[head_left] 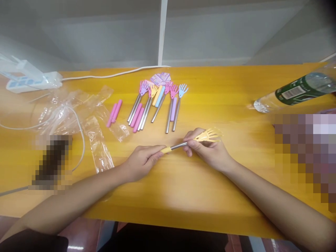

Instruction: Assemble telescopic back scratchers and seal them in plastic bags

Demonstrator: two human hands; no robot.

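Observation:
I hold a yellow back scratcher (pixel 181 145) across the middle of the yellow table (pixel 183 189). My left hand (pixel 143 161) pinches its yellow handle end. My right hand (pixel 210 148) grips the metal shaft just below the yellow claw-shaped head. Both hands are closed on it, a little above the tabletop. Behind them lies a row of several more back scratchers (pixel 157 105) with pink, purple, yellow and blue heads and steel shafts.
Empty clear plastic sleeves (pixel 99 147) and two pink handles (pixel 114 112) lie to the left. A white power strip (pixel 31 81) with cable sits at the far left. A plastic bottle (pixel 294 91) lies on its side at the right. Blurred patches cover spots at both sides.

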